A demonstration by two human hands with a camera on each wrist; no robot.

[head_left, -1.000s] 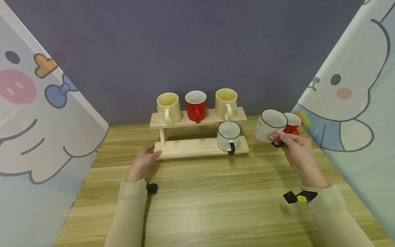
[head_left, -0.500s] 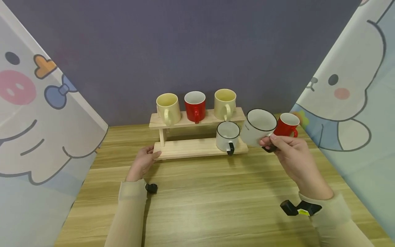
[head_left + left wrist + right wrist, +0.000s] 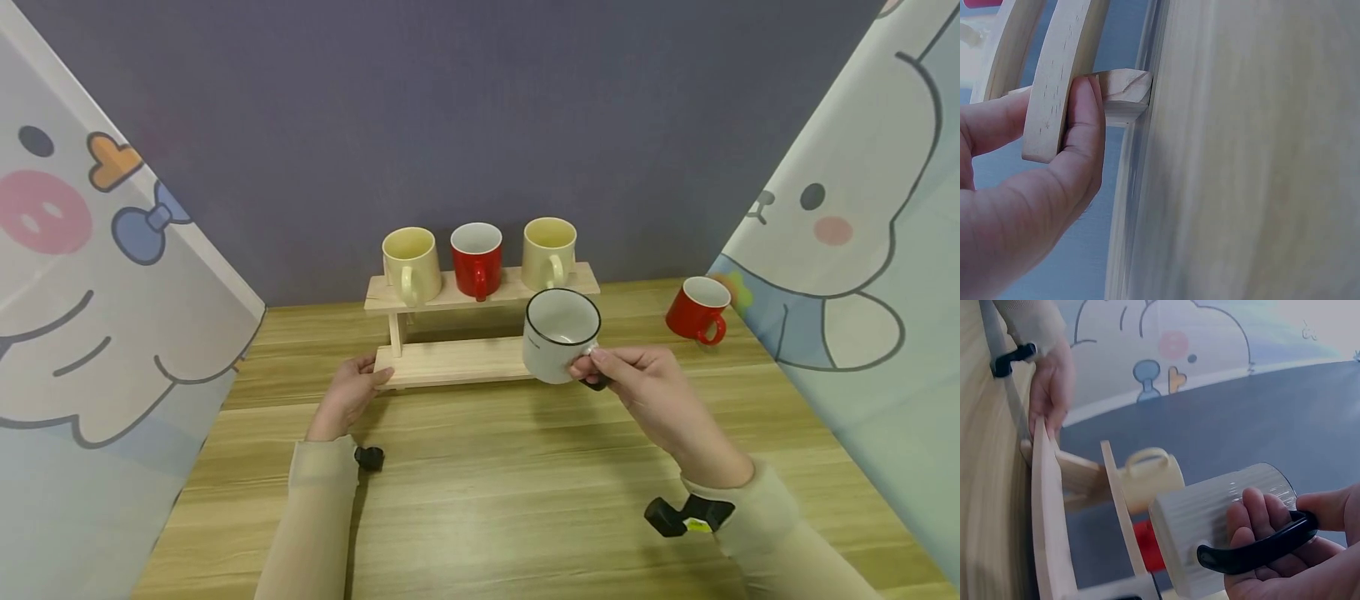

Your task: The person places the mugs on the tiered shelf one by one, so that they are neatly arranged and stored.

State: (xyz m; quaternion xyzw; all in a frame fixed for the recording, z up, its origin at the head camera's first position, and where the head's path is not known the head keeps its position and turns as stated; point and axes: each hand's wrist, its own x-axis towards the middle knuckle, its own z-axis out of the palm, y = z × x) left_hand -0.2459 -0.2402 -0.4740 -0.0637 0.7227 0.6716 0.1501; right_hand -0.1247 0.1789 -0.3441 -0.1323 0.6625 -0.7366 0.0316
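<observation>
My right hand [image 3: 652,396] grips a white mug [image 3: 546,358] with a dark rim by its black handle [image 3: 1260,553]. This mug is held in the air in front of the right part of a two-tier wooden rack [image 3: 457,360]. In the head view it hides the other white mug on the lower board; a bit of that second mug [image 3: 1119,590] shows low in the right wrist view. My left hand [image 3: 349,392] pinches the left end of the lower board between thumb and fingers, clearly visible in the left wrist view [image 3: 1054,106].
On the upper board stand a yellow mug [image 3: 423,279], a red mug [image 3: 467,268] and another yellow mug [image 3: 538,262], handles forward. A second red mug [image 3: 684,312] sits on the wooden table [image 3: 465,492] at the right. A dark wall [image 3: 480,125] rises behind.
My right hand has carried the white mug leftward, from beside the red mug on the table to in front of the rack, covering the other white mug. My left hand stays put.
</observation>
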